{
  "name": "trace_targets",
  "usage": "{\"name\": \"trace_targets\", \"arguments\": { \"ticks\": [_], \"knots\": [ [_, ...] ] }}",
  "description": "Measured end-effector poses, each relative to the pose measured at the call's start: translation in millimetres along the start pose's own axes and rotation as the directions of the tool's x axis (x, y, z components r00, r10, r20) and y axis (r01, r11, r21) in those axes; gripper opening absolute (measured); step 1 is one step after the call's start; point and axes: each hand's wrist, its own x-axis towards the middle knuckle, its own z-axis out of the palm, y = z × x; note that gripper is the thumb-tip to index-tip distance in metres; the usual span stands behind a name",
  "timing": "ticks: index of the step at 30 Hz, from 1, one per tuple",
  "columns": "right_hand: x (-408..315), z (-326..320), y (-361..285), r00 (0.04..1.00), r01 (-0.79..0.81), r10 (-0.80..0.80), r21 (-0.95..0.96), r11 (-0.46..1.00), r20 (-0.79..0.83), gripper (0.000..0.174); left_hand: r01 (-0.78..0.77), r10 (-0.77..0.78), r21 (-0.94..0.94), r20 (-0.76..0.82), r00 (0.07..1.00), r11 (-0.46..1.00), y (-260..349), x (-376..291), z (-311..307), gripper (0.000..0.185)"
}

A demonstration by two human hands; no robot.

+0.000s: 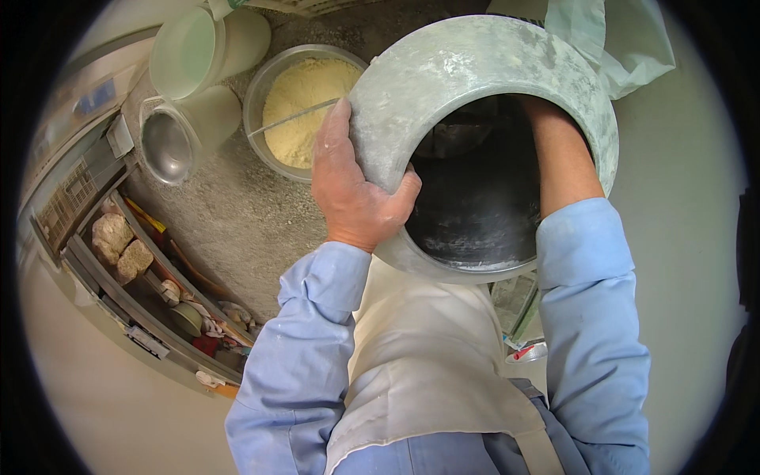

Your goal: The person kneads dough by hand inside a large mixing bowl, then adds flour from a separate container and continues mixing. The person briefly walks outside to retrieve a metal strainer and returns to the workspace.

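Observation:
A large round metal drum (475, 56), its rim dusted with pale powder, stands in front of me with its wide mouth facing up towards me. My left hand (362, 184), floury at the fingers, grips the left side of that rim, thumb over the inner lip. My right forearm (561, 157) goes into the mouth at the right; the hand itself is hidden inside the dark interior. Behind my left fingertips, a metal basin (258, 107) holds pale yellow powder (297, 127), with a thin bar across its top.
At upper left are a translucent plastic bucket (184, 53) and another with a shiny metal bowl (167, 147) in its mouth. A cluttered open drawer or shelf (160, 261) lies to the left. A pale plastic sheet or bag (635, 53) hangs beyond the drum at upper right.

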Motion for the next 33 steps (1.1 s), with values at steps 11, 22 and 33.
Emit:
{"name": "trace_targets", "arguments": {
  "ticks": [11,22,33],
  "knots": [
    [-11.0,10.6,21.0,0.974,0.049,-0.078,-0.14,0.989,-0.214,0.049,-0.01,0.01,0.001,-0.015,1.0,1.0,-0.7,-1.6,2.3,0.089],
    [-17.5,6.7,26.0,0.938,0.065,-0.148,-0.261,0.963,-0.314,0.049,-0.013,0.013,-0.004,-0.012,1.0,1.0,2.0,-0.5,0.8,0.089],
    [8.3,66.1,30.4,0.884,0.014,-0.239,-0.487,0.873,-0.402,0.048,-0.018,0.018,-0.006,-0.023,1.0,1.0,2.6,-2.0,0.6,0.087]
  ]
}}
